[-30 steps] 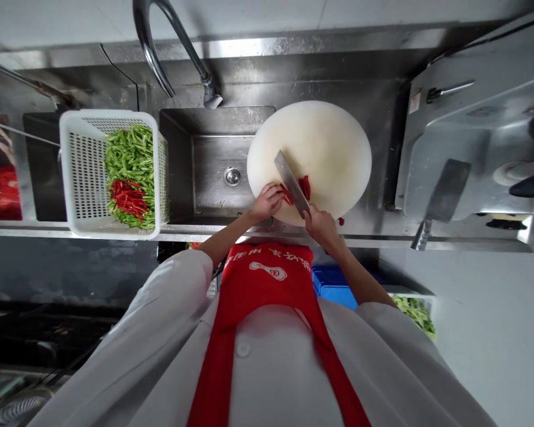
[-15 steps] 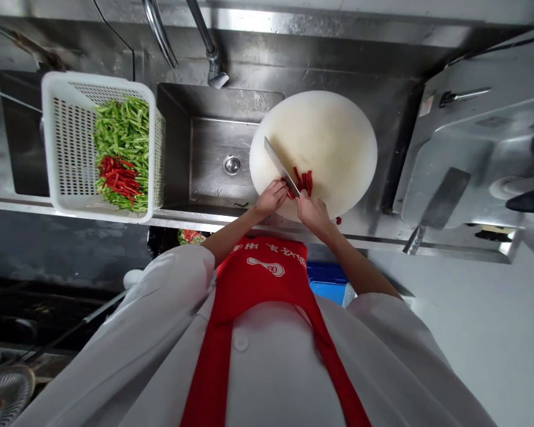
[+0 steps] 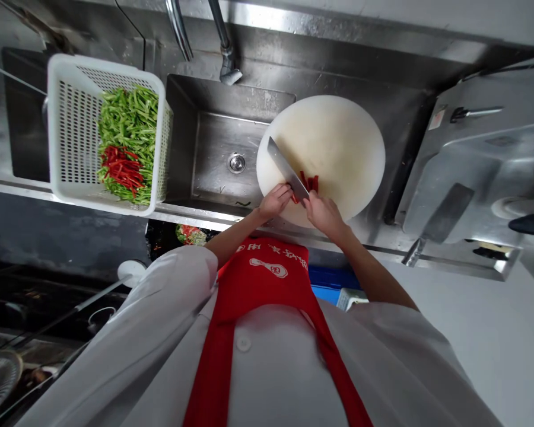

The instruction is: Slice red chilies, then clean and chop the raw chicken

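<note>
On the round white cutting board point(image 3: 342, 133), my right hand point(image 3: 326, 216) is closed round the handle of a kitchen knife point(image 3: 285, 168), whose broad blade slants up to the left. Curled fingers of my left hand point(image 3: 276, 200) press down close to the blade's left side, on red pepper that they mostly hide; a bit of red shows between fingertips and blade. Several cut strips of red pepper point(image 3: 310, 181) lie just right of the blade, near my right fingers.
Left of the board is a steel sink point(image 3: 213, 142) with a faucet point(image 3: 228, 65) behind it. A white plastic basket point(image 3: 53, 130) beyond it holds green strips point(image 3: 131, 118) and red pepper strips point(image 3: 123, 169). A cleaver point(image 3: 447, 213) rests on the right.
The whole view has shifted a little, so the board and basket sit further right. The blade now leans over more and shows more of its flat side. Both hands keep their hold.
</note>
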The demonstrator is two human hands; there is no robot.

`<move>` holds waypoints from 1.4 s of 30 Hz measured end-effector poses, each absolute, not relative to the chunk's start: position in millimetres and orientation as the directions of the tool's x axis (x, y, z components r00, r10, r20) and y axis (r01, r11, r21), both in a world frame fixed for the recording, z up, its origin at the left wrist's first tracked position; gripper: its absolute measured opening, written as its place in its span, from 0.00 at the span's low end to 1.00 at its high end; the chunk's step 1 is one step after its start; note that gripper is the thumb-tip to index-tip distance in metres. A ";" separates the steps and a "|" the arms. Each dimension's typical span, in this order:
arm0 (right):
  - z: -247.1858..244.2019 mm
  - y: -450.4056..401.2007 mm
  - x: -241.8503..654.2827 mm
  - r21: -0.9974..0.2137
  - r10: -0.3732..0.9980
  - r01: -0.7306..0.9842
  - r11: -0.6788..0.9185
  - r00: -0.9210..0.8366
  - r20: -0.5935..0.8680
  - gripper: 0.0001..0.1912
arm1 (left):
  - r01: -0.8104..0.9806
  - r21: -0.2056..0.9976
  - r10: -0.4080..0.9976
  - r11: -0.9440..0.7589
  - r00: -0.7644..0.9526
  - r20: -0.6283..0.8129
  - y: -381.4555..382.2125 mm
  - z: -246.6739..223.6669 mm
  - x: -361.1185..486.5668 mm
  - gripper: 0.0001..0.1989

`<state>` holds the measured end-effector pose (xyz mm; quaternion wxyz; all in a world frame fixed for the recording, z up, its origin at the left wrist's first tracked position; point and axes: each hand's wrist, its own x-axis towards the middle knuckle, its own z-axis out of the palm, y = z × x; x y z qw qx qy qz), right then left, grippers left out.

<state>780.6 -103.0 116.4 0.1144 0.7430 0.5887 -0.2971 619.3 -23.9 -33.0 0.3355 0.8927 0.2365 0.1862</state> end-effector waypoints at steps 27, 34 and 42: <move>108.5 -106.4 789.2 -0.203 0.786 0.940 -0.273 0.096 -0.611 0.19 | 0.263 0.748 0.595 -0.609 0.776 0.211 -28.6 -38.5 618.0 0.20; 111.3 -93.4 794.7 -0.221 0.816 0.942 -0.251 0.083 -0.572 0.19 | 0.254 0.752 0.596 -0.609 0.772 0.222 -27.5 -37.0 615.7 0.19; 97.9 -100.5 789.4 -0.247 0.819 0.930 -0.273 0.090 -0.567 0.19 | 0.259 0.729 0.591 -0.634 0.770 0.240 -25.5 -43.8 614.6 0.19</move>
